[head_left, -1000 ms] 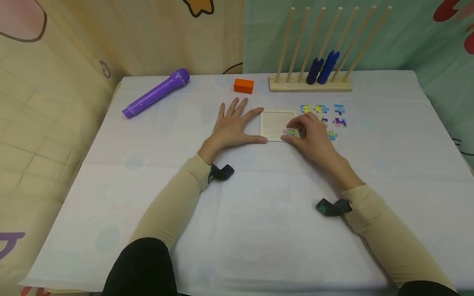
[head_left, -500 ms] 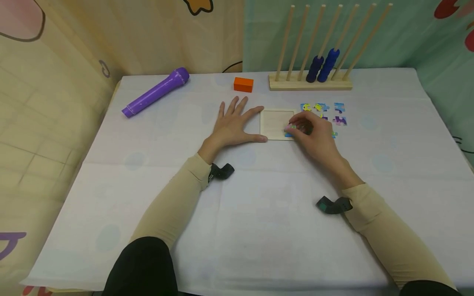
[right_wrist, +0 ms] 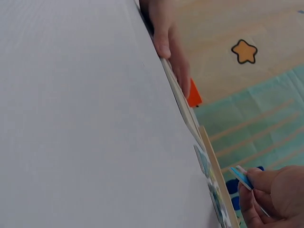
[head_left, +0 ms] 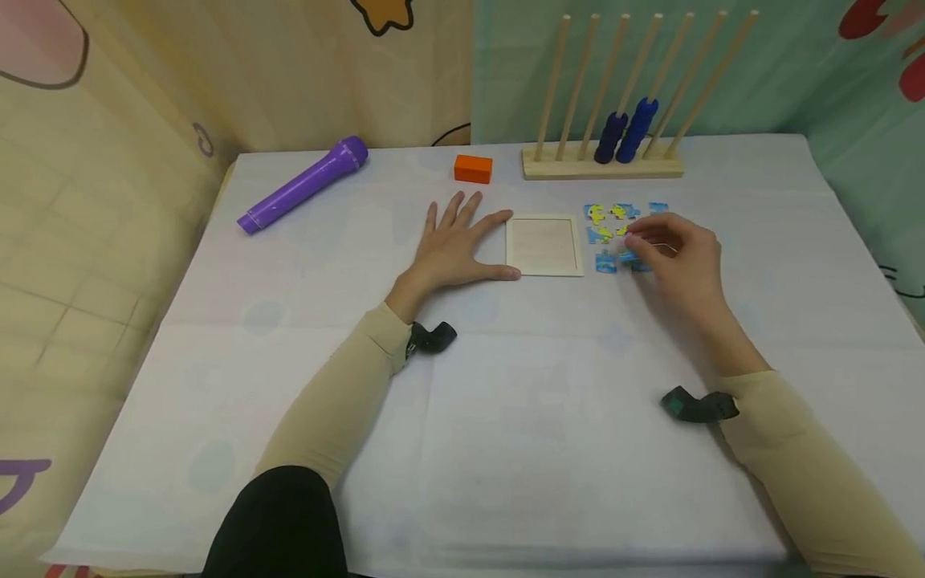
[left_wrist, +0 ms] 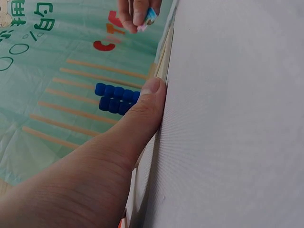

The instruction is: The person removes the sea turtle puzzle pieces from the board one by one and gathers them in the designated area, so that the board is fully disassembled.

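Note:
My left hand (head_left: pixel 451 250) lies with fingers spread on the tabletop. Its thumb and index fingertip rest against the left corners of a shallow wooden puzzle frame (head_left: pixel 544 246), whose bare inside shows. To the right of the frame, my right hand (head_left: pixel 682 261) pinches a small puzzle piece (right_wrist: pixel 242 178) between thumb and fingers, raised above the table. Beneath and beyond that hand lie several colourful puzzle pieces (head_left: pixel 605 262) in loose rows, some hidden by the fingers. In the left wrist view the held piece (left_wrist: pixel 150 17) shows pink and blue parts.
At the back right stands a wooden peg rack (head_left: pixel 549 169) with dark blue beads (head_left: pixel 637 131) on two of its rods. An orange block (head_left: pixel 473 168) sits behind the left hand. A purple toy microphone (head_left: pixel 303 185) lies at the back left.
My right hand has moved right with the puzzle piece, from over the frame's right side to over the loose pieces. The left hand keeps its place.

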`<state>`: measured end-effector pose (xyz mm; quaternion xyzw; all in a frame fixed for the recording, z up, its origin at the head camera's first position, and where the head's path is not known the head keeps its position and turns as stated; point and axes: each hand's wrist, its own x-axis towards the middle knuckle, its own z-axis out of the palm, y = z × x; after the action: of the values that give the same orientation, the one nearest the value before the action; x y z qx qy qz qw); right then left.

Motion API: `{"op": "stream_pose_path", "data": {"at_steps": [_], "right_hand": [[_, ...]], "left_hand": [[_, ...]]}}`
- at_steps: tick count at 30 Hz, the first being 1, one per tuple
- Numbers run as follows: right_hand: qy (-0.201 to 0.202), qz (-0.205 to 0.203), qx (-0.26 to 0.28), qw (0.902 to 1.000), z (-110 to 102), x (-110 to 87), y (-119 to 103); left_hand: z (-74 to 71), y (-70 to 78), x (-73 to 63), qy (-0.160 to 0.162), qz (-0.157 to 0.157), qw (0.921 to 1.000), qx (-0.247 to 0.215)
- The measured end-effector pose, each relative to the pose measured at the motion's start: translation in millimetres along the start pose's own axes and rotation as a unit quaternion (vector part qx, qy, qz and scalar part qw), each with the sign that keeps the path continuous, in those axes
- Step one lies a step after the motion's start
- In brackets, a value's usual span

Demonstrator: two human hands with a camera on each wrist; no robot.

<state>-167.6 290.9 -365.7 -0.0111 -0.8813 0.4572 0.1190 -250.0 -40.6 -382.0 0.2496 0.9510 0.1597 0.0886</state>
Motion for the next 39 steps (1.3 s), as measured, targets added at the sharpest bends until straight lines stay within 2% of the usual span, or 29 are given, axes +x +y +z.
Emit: {"op": "stream_pose_path", "data": {"at_steps": [7, 12, 15, 20, 27, 32, 35, 39], "right_hand": [[0.038, 0.058, -0.032, 0.9971, -31, -7.3, 25], [0.049, 0.066, -0.065, 0.9945, -38, -11.5, 32], [0.054, 0.054, -0.096, 0.9925, -37, -14.0, 35], [0.073, 0.012, -0.144, 0.9868, -33, -15.5, 36], [0.105, -0.033, -0.154, 0.9820, -28, -15.5, 32], [0.078, -0.084, -0.146, 0.9826, -23, -13.1, 30], [0.036, -0.089, -0.156, 0.9831, -20, -11.6, 29], [-0.021, -0.098, -0.191, 0.9765, -16, -9.5, 28]], "left_hand": [[-1.4, -0.1, 1.1, -0.004, 0.001, 1.0000, -0.001], [0.7, -1.8, 1.8, -0.004, 0.001, 1.0000, 0.002], [1.2, -3.6, 1.1, -0.005, 0.001, 1.0000, 0.006], [-1.6, -5.4, -2.3, -0.005, 0.000, 1.0000, 0.003], [-3.7, -8.0, -5.2, -0.006, -0.002, 1.0000, 0.002], [-3.8, -9.9, -5.2, -0.005, -0.001, 1.0000, 0.005], [-3.5, -12.1, -5.5, -0.006, -0.002, 0.9999, 0.010], [-1.7, -15.6, -6.8, -0.007, -0.004, 0.9999, 0.009]]}}
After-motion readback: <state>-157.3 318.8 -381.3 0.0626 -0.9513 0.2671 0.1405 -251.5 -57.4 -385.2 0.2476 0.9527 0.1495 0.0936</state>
